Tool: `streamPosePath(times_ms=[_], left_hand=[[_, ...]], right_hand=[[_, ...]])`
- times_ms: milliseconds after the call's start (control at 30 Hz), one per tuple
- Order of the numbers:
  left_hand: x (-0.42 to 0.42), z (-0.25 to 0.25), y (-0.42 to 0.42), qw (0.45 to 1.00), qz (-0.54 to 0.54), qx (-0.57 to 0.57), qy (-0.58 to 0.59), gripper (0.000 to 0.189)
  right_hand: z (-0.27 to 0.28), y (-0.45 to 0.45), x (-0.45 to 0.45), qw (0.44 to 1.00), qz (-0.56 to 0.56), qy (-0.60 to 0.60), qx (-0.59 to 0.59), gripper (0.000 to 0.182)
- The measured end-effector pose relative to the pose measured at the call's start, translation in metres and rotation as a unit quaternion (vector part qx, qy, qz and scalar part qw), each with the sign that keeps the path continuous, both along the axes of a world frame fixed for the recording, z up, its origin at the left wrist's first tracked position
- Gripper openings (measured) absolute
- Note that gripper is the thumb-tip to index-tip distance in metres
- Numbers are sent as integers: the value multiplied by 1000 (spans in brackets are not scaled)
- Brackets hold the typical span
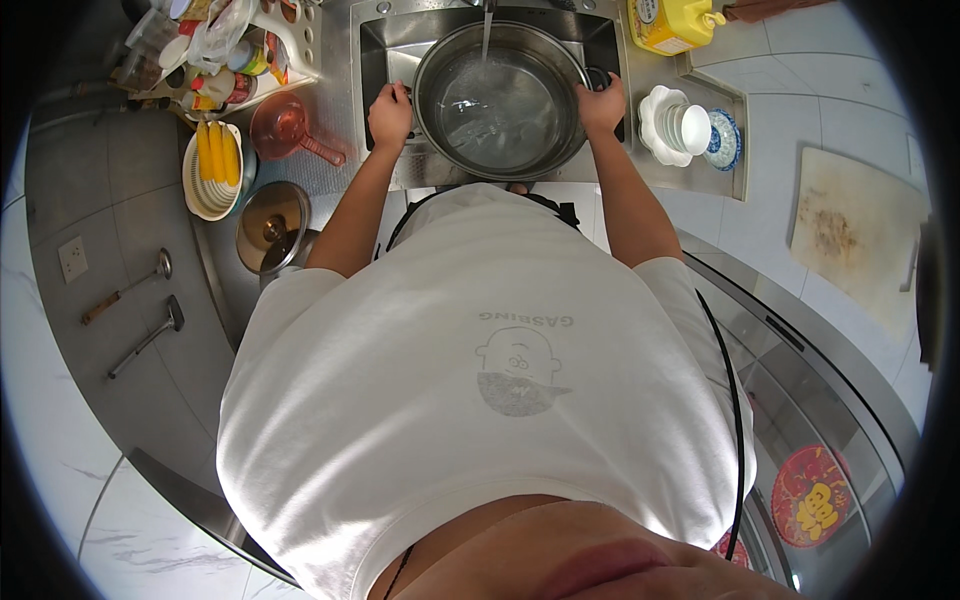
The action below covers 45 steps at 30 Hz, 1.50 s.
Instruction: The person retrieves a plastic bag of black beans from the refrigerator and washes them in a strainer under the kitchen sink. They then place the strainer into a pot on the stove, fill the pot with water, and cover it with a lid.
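A large stainless steel pot [495,169] sits in the sink [375,67], its near rim over the front edge. Water runs from the faucet [487,6] in a thin stream into the pot, which holds clear, rippling water [502,112]. My left hand [391,118] grips the pot's left handle, most of which the fingers hide. On the opposite side my right hand [602,105] is closed around the black right handle [598,77].
Left stand a rack of bottles [292,45], a red strainer or ladle [281,127], corn cobs [217,154] in a white basket [196,199] and a glass lid [262,217]. Right are stacked white bowls [686,129], a blue-patterned dish [724,141], a yellow jug [667,30] and a cutting board [855,225].
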<state>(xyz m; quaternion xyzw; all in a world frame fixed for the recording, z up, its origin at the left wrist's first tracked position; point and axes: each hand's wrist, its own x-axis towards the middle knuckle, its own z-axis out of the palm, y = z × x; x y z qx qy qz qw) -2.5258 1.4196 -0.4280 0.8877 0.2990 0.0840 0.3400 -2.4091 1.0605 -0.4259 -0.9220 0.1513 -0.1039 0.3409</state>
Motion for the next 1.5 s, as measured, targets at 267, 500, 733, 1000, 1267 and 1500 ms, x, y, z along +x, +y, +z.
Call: streamPosePath(times_ms=[267,500,733,1000,1267,1500], left_hand=[[40,0,12,998,-24,-40,-33,41],[221,-24,-3,852,40,-509,-118,47],[288,-23,-37,572,-8,-815,-88,50],[312,0,-34,620,-36,-782,-53,48],[185,-22,25,967,-224,-110,-48,48],[1,-25,32,946,-60,-319,-23,27]], right_hand=[[0,-6,-1,1000,-8,-4,11,67],[2,-5,-5,1000,-4,-1,16,69],[9,0,-11,999,1,-34,18,67],[4,2,-7,998,10,-52,24,65],[0,-2,-5,999,-2,-40,-3,65],[0,-4,-3,1000,13,-24,0,68]])
